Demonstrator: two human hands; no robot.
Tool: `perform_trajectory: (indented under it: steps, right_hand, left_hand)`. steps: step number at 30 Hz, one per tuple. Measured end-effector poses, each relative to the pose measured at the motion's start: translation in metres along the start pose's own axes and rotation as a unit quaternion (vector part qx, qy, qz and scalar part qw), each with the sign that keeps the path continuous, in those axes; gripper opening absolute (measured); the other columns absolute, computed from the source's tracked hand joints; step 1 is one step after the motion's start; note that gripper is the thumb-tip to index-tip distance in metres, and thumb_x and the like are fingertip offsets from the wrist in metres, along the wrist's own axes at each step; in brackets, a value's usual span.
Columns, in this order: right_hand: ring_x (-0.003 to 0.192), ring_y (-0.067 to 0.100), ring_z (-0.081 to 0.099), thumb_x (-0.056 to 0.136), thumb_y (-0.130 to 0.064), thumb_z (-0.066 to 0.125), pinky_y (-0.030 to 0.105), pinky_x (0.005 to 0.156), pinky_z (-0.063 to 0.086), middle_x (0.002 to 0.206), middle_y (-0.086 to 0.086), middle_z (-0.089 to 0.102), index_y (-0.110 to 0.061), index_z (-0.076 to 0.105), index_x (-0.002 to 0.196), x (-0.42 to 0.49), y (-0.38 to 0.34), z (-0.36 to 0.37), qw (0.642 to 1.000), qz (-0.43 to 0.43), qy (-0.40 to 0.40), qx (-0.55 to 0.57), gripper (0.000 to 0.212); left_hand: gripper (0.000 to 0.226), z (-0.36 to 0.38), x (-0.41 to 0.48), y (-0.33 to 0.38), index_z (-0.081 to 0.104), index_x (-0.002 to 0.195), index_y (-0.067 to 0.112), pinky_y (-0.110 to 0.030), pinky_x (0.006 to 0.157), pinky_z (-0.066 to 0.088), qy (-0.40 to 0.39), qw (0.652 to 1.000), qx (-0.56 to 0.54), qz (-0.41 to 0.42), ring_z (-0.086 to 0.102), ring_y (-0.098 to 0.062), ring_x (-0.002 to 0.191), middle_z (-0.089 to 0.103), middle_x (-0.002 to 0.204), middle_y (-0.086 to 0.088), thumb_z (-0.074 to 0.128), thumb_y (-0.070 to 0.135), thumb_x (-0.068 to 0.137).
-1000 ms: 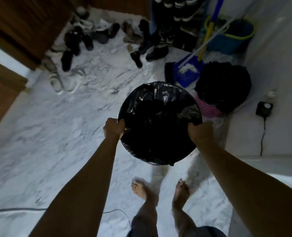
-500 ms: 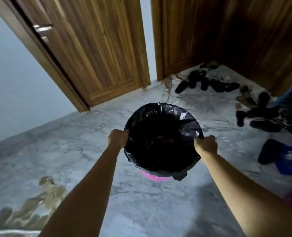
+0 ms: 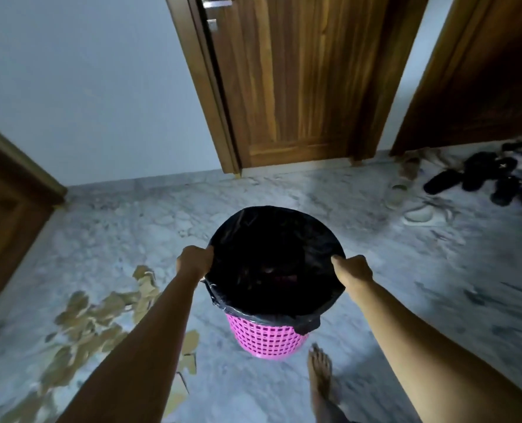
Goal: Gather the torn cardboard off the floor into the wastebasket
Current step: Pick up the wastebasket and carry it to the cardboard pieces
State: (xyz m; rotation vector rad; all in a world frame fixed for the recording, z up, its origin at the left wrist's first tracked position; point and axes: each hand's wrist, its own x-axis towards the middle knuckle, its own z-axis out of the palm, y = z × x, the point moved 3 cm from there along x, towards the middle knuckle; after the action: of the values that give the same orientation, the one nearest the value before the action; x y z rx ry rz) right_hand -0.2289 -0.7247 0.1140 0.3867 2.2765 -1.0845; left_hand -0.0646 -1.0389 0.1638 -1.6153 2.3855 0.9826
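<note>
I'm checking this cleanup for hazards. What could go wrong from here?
1. The left hand and right hand grip the wastebasket by its rim through the black liner, which might slip or tear.
2. The bare foot is near the torn cardboard scattered on the smooth floor; treading on a piece could cause a slip.

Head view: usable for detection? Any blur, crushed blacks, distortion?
Head view: dim, flat light; the black liner in the pink wastebasket is crushed to black, so its contents are unreadable. Head view: motion smear on the marble floor at right and the sandals; the torn cardboard is soft-edged. Head view: wide-angle distortion tilts the wooden door.
</note>
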Motion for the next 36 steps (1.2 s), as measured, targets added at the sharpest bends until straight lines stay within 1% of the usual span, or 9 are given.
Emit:
perform_trajectory:
  steps: [4, 6, 9, 12, 15, 18, 22, 29, 36]
  right_hand:
    - [0.067, 0.025, 0.057, 0.089, -0.046, 0.062, 0.03, 0.047, 0.041, 0.089, 0.014, 0.058, 0.002, 0.052, 0.116, 0.058, -0.042, 0.045, 0.999, 0.017, -0.039, -0.026, 0.056]
    - [0.088, 0.035, 0.064, 0.087, -0.047, 0.063, 0.038, 0.063, 0.054, 0.109, 0.02, 0.062, 0.003, 0.049, 0.125, 0.086, -0.06, 0.064, 0.997, 0.017, -0.042, -0.057, 0.064]
    - [0.114, 0.041, 0.059, 0.09, -0.042, 0.062, 0.042, 0.087, 0.051, 0.129, 0.026, 0.057, 0.005, 0.04, 0.135, 0.131, -0.084, 0.094, 0.992, 0.017, -0.033, -0.117, 0.068]
    - [0.112, 0.041, 0.059, 0.09, -0.042, 0.062, 0.038, 0.076, 0.045, 0.127, 0.025, 0.056, 0.004, 0.04, 0.133, 0.19, -0.099, 0.135, 0.989, 0.033, -0.044, -0.141, 0.067]
    - [0.087, 0.034, 0.058, 0.08, -0.048, 0.064, 0.032, 0.059, 0.041, 0.103, 0.019, 0.057, 0.004, 0.052, 0.121, 0.259, -0.091, 0.187, 0.99, 0.073, -0.043, -0.117, 0.067]
    - [0.082, 0.03, 0.053, 0.074, -0.05, 0.065, 0.033, 0.064, 0.039, 0.095, 0.017, 0.053, 0.004, 0.055, 0.118, 0.325, -0.071, 0.242, 0.99, 0.116, -0.026, -0.079, 0.07]
    - [0.088, 0.031, 0.061, 0.065, -0.056, 0.063, 0.028, 0.058, 0.041, 0.117, 0.024, 0.065, 0.002, 0.056, 0.126, 0.402, -0.033, 0.301, 0.989, 0.142, -0.024, -0.019, 0.085]
    - [0.093, 0.033, 0.065, 0.071, -0.048, 0.068, 0.045, 0.085, 0.057, 0.105, 0.014, 0.066, -0.007, 0.057, 0.123, 0.451, 0.001, 0.359, 0.988, 0.14, -0.061, 0.004, 0.067]
    - [0.132, 0.043, 0.043, 0.084, -0.041, 0.067, 0.053, 0.104, 0.045, 0.151, 0.017, 0.035, -0.017, 0.023, 0.155, 0.424, -0.015, 0.36, 0.991, 0.081, -0.027, -0.102, 0.087]
  left_hand:
    - [0.055, 0.005, 0.064, 0.001, 0.067, 0.1, -0.01, -0.045, 0.081, 0.052, -0.007, 0.997, -0.052, -0.05, 0.064, -0.044, 0.102, 0.067, 0.107, -0.031, 0.05, 0.043, 0.093]
    - [0.053, 0.012, 0.095, 0.004, 0.069, 0.086, -0.006, -0.048, 0.083, 0.054, -0.024, 0.995, -0.075, -0.064, 0.065, -0.044, 0.097, 0.068, 0.099, -0.031, 0.053, 0.045, 0.086]
    - [0.048, 0.027, 0.153, 0.003, 0.073, 0.08, 0.004, -0.048, 0.082, 0.055, -0.037, 0.991, -0.09, -0.092, 0.069, -0.04, 0.088, 0.072, 0.086, -0.022, 0.053, 0.047, 0.07]
    - [0.038, 0.056, 0.224, -0.003, 0.074, 0.074, 0.01, -0.044, 0.081, 0.056, -0.072, 0.986, -0.094, -0.118, 0.07, -0.036, 0.083, 0.073, 0.081, -0.017, 0.058, 0.044, 0.07]
    - [0.027, 0.101, 0.301, -0.013, 0.074, 0.071, 0.018, -0.049, 0.085, 0.058, -0.102, 0.976, -0.132, -0.142, 0.073, -0.031, 0.082, 0.075, 0.073, -0.009, 0.06, 0.042, 0.07]
    - [0.02, 0.153, 0.369, -0.025, 0.069, 0.078, 0.017, -0.045, 0.085, 0.059, -0.126, 0.967, -0.158, -0.153, 0.073, -0.025, 0.08, 0.076, 0.071, -0.004, 0.061, 0.035, 0.082]
    - [0.016, 0.227, 0.443, -0.05, 0.062, 0.083, 0.019, -0.041, 0.083, 0.059, -0.137, 0.964, -0.17, -0.154, 0.072, -0.025, 0.081, 0.075, 0.076, -0.005, 0.063, 0.035, 0.084]
    - [0.062, 0.305, 0.51, -0.103, 0.061, 0.111, 0.023, -0.046, 0.089, 0.056, -0.158, 0.962, -0.153, -0.161, 0.072, -0.027, 0.091, 0.075, 0.096, -0.006, 0.06, 0.057, 0.058]
    - [0.08, 0.29, 0.486, -0.084, 0.042, 0.143, 0.021, -0.045, 0.104, 0.047, -0.142, 0.973, -0.115, -0.142, 0.059, -0.028, 0.119, 0.06, 0.134, -0.01, 0.059, 0.048, 0.07]
